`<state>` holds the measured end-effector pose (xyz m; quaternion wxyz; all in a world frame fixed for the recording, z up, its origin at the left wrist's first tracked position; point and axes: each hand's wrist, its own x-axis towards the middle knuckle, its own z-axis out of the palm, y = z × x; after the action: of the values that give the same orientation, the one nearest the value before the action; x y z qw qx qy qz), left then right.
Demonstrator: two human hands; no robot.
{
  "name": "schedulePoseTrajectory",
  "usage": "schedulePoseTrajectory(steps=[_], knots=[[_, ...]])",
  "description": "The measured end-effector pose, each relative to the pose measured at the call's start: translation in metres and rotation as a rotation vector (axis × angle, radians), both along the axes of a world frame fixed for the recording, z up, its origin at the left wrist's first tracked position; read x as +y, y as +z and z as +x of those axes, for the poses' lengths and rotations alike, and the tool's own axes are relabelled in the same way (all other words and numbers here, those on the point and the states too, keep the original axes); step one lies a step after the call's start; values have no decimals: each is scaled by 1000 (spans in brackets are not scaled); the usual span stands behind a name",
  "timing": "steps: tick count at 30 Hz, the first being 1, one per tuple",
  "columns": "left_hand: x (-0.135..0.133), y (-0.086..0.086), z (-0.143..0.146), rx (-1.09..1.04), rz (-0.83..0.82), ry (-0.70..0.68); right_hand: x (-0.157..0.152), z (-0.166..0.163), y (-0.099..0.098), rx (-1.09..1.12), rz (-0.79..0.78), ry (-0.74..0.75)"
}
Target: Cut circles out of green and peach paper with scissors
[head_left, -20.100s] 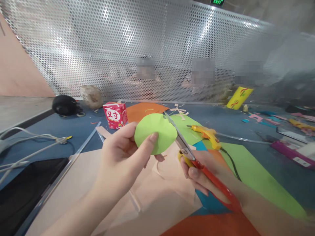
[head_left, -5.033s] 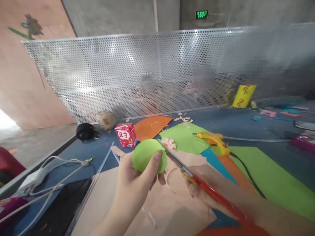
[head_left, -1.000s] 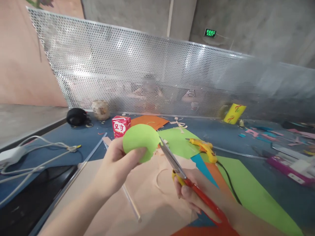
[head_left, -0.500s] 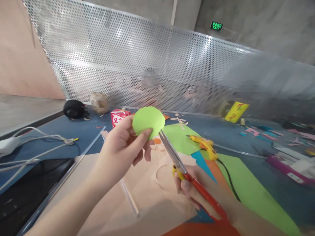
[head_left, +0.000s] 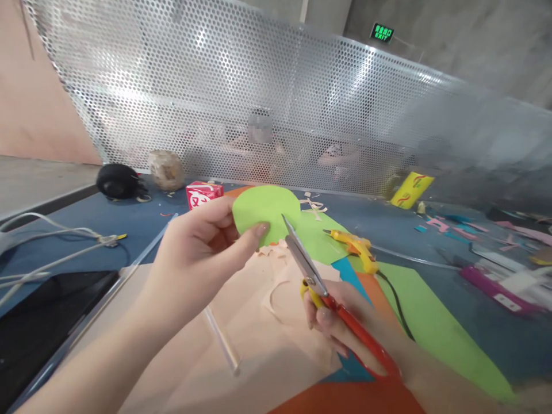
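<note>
Your left hand (head_left: pixel 194 259) pinches the disc (head_left: pixel 265 207), tilted flatter now. Right hand (head_left: pixel 340 322) grips scissors (head_left: pixel 319 287), tips at its edge.

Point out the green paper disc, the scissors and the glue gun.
green paper disc (head_left: pixel 269 211): head view, bare middle above the thumb.
scissors (head_left: pixel 304 264): head view, on the metal blades.
glue gun (head_left: pixel 356 247): head view, yellow body.

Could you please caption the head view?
A green disc in the left hand, red scissors in the right hand, tip at its edge.
</note>
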<state>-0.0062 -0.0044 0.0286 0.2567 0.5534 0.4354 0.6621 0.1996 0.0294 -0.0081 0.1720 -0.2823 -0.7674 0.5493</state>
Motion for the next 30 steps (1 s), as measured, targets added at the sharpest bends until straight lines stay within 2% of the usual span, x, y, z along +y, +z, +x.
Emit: schedulePoseTrajectory(steps=[5,13,21,30], knots=[[0,1,-6,64,18,-43,1,1,-1,-5,-1,9],[0,2,-9,120,-37,-6,3,6,-14,35,27,-14],[-1,2,-9,134,-44,5,-2,1,-6,109,38,2],[0,2,-10,93,-28,-30,-2,1,-6,112,48,-15]])
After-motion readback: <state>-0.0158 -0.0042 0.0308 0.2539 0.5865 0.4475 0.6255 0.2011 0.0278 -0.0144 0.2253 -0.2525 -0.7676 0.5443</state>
